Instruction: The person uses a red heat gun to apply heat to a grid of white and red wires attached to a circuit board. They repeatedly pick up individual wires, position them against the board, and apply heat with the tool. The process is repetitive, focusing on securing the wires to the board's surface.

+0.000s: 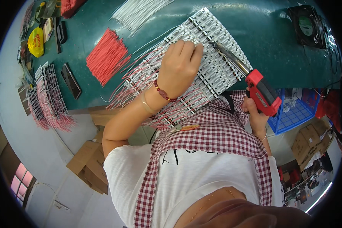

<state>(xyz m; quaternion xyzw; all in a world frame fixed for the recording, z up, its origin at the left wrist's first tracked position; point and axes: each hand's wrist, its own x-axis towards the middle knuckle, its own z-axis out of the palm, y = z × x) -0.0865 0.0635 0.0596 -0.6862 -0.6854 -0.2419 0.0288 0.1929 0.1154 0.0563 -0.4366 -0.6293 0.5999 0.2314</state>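
My right hand grips a red and black soldering gun. Its metal tip reaches over a panel of small metal parts in rows, ending just right of my left hand. That hand rests on the panel with fingers bent into a pinch; the fingertips and whatever they hold are hidden. Thin red and white wires fan out from the panel's left side. The panel's near edge lies by my checked apron.
Bundles of red wires and white wires lie on the green table. To the left are a phone and wired strips. A black device stands far right, above a blue crate. Cardboard boxes sit below.
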